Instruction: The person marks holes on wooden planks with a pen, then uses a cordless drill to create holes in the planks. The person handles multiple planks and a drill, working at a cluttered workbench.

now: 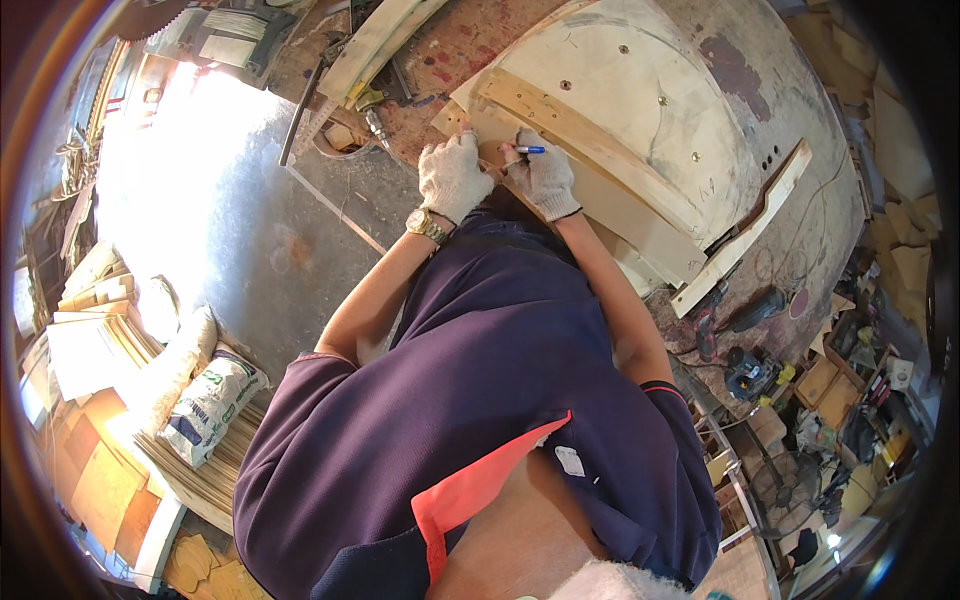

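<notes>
My left hand (455,180), in a white knitted glove with bare fingertips, grips the near left end of a long flat tan board (625,222). A blue marker pen (530,150) is held in my gloved right hand (545,182), which rests on the same board a little to the right. The marker points left; its tip is hard to make out. Beside the board lies a straight wooden strip (600,155). Both rest over a large pale panel (640,90) with a rounded outline and several small metal-lined holes.
A wavy-edged pale wooden piece (745,230) lies on the worktable (800,220) at the right. An air gun-like tool (373,115) sits left of my hands. Power tools (750,372) are at the lower right. Stacked boards and a white sack (210,400) stand at the left.
</notes>
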The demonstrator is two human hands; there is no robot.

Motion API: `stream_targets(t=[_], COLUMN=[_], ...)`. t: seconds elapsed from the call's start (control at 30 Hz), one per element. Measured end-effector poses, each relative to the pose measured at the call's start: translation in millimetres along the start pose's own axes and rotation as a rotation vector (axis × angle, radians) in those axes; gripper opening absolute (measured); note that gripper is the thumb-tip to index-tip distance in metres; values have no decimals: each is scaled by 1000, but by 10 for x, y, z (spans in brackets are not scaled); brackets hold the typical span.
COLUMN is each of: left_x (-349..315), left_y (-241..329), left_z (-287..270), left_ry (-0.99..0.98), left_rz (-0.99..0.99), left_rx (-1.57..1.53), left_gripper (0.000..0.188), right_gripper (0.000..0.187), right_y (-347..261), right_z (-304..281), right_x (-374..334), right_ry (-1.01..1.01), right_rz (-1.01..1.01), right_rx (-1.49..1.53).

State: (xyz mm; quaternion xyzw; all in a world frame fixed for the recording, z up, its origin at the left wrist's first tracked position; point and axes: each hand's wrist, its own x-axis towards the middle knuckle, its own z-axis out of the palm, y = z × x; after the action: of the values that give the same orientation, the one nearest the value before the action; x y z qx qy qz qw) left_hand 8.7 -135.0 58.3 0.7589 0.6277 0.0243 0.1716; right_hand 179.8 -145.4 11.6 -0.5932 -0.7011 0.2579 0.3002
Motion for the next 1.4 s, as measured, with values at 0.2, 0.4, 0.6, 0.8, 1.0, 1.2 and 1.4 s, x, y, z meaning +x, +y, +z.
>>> stream_targets(t=[0.2,0.4,0.6,0.8,1.0,1.2,1.4], left_x=[1,10,16,28,39,47,57], left_y=[8,-3,-10,53,62,56,55], left_z=[-32,20,33,-24,-56,-16,-28], left_ry=[-16,13,12,7,-12,38,10], left_rz=[-3,-1,5,4,23,41,45], left_rx=[-4,-18,-20,41,40,47,62], left_gripper=[85,66,50,53,64,74,80], right_gripper=[19,19,18,22,26,24,21], right_y=[1,-2,6,46,215,239,233], right_z=[-6,19,12,-42,-218,-340,-279], right_x=[0,-4,6,-36,-278,-488,-466], right_ry=[3,59,41,147,290,264,259], right_rz=[-14,-39,-33,126,151,142,136], right_rx=[-13,-4,-2,278,233,90,32])
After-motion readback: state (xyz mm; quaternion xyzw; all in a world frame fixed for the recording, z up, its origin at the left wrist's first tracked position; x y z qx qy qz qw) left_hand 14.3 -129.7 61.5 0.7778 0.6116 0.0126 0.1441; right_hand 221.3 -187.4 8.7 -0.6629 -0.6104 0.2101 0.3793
